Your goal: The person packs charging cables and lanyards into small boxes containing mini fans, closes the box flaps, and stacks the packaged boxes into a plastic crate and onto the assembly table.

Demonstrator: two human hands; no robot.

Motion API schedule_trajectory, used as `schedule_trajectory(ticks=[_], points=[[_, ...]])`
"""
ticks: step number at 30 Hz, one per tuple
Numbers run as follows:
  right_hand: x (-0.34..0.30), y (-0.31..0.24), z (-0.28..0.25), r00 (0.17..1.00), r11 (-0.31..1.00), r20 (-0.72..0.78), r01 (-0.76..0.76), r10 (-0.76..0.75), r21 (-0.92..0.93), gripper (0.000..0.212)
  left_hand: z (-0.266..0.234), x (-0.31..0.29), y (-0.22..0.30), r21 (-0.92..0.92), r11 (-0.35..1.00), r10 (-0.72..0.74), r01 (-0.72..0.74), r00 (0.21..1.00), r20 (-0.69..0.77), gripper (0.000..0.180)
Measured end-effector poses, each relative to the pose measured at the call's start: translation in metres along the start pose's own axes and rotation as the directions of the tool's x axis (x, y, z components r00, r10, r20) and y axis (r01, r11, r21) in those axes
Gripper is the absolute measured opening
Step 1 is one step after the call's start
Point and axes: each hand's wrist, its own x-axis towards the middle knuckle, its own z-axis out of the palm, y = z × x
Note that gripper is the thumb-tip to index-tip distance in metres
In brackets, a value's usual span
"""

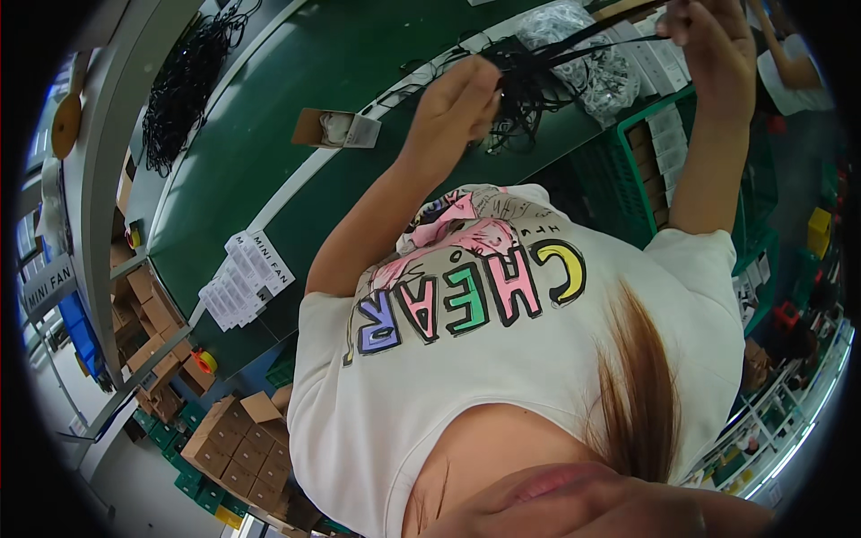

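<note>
At the top right, my right hand [713, 45] is closed on black cords [619, 34], which stretch taut from its fingers toward a tangled pile. That pile of black cords [525, 112] lies on the green table beside my left hand [453, 112]. The left fingers are curled and slightly blurred; whether they pinch a cord is hidden. Beyond the pile sits a heap of clear plastic bags [578, 58]. An open small box [336, 129] with something whitish in it stands to the left of my left hand.
White printed cartons [247, 282] lie fanned at the table's left end. Another heap of black cords [188, 94] is at the far left. A green crate [632, 170] holding boxes stands by my right forearm. Brown cartons [242, 448] are stacked lower left. Another person [794, 72] is at upper right.
</note>
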Motion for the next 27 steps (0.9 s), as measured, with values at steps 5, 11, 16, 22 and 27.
schedule_trajectory(ticks=[5,11,16,22,27], points=[[-0.071,0.119,-0.115,0.873,0.482,-0.176,-0.407,0.454,-0.776,0.021,-0.025,-0.025,-0.021,0.457,0.889,0.065,0.024,0.982,-0.179,0.019],[-0.159,0.245,-0.186,0.949,-0.163,-0.222,-0.188,0.225,-0.969,0.019,-0.029,-0.042,-0.034,0.958,0.206,0.534,-0.197,0.843,0.059,0.017],[-0.132,0.223,-0.181,0.933,0.044,-0.202,-0.225,0.299,-0.973,0.016,-0.017,-0.064,-0.044,0.216,0.961,0.227,-0.173,0.94,-0.256,0.019],[-0.148,0.216,-0.207,0.916,0.131,-0.33,-0.365,0.23,-0.922,0.012,0.001,-0.057,-0.049,0.284,0.952,0.009,0.114,0.918,-0.397,0.016],[-0.117,0.17,-0.123,0.785,0.692,-0.569,-0.552,0.243,-0.465,0.018,0.002,-0.053,-0.045,0.419,0.903,0.051,0.092,0.947,-0.318,0.023]])
